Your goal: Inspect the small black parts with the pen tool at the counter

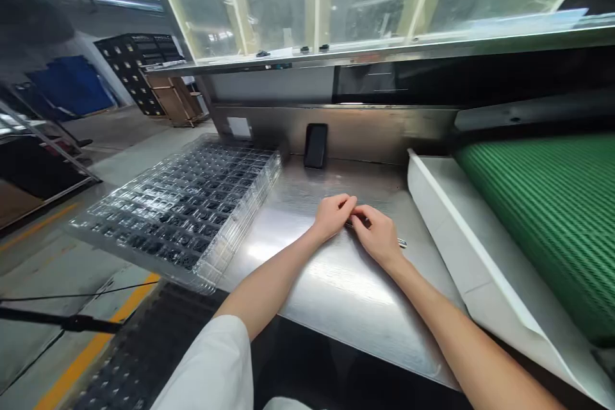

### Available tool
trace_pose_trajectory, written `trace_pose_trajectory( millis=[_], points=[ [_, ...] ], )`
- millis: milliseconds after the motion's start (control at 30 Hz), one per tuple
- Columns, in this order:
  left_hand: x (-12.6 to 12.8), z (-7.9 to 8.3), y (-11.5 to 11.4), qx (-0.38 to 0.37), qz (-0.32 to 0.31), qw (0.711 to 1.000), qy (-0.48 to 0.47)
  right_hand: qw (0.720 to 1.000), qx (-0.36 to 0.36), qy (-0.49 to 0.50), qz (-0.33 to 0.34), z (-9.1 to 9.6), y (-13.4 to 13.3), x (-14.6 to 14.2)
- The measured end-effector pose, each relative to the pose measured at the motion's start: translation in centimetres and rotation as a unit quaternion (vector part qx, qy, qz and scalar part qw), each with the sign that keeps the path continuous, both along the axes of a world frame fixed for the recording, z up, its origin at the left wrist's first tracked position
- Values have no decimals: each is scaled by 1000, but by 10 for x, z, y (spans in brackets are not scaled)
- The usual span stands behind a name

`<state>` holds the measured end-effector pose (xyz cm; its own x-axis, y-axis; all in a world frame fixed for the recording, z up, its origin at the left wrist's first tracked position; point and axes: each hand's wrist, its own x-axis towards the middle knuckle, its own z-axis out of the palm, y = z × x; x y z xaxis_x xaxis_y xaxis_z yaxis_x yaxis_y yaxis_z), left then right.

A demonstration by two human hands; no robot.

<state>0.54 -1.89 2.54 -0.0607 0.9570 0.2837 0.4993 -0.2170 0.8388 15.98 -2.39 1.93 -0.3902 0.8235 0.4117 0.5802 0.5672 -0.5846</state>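
Over the bare metal worktop (307,282), my left hand (331,215) and my right hand (377,234) meet with their fingertips together. Both are closed in a pinch. A small dark sliver shows between the fingers, too hidden to name. From behind my right hand pokes the short end of a thin, light-and-dark striped object (402,243); whether that hand holds it or it lies on the metal, I cannot tell. Beyond my hands, a black phone-like device (316,145) leans upright against the metal back panel.
Left of my arms, a stack of clear plastic trays (192,205) with dark parts in their pockets overhangs the worktop. To the right, a white chute wall (461,256) borders a green conveyor belt (552,205). A metal-framed clear panel (365,0) rises above the back.
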Motion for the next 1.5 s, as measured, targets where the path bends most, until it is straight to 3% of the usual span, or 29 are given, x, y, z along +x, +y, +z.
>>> trace_pose_trajectory(
  millis=[167,533,1500],
  points=[
    [1,1,-2,2,-2,1000,-8,1000,3,3,1,2,-3,3],
    [-1,5,-2,-45,9,999,28,997,-8,56,-47,-17,13,-1],
    [-1,9,-3,-69,13,997,18,997,-21,32,-61,-13,20,2]
  ],
)
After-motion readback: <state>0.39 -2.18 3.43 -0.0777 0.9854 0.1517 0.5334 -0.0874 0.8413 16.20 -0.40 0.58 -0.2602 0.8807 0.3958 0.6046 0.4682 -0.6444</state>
